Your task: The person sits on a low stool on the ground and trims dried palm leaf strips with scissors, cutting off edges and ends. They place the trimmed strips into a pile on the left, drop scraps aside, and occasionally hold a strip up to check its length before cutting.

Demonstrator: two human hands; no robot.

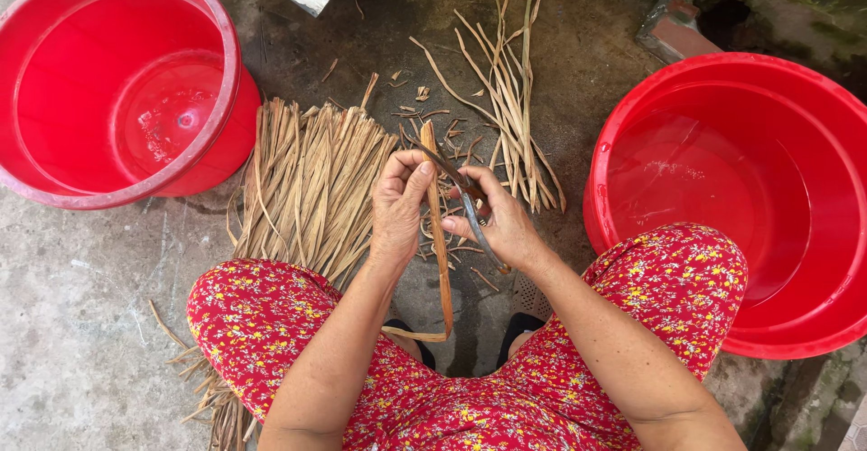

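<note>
Squatted on a concrete floor (81, 325), knees in red flowered trousers (262, 316) spread wide. Left hand (397, 207) closed around a long dry leaf strip (440, 252), thumb pressed near its upper end; strip upright between the knees, lower end bent near the sandals. Right hand (501, 225) gripped a thin curved blade (470, 203), its edge laid across the strip just below the tip. Bundle of split strips (307, 189) just left of the hands, touching the left knee. Looser stalks (510, 108) ahead and right, well apart from the bundle. Red tub (226, 63) at far left, a second red basin (614, 135) close against the right knee. Open floor only straight ahead, littered with scraps (424, 99).
</note>
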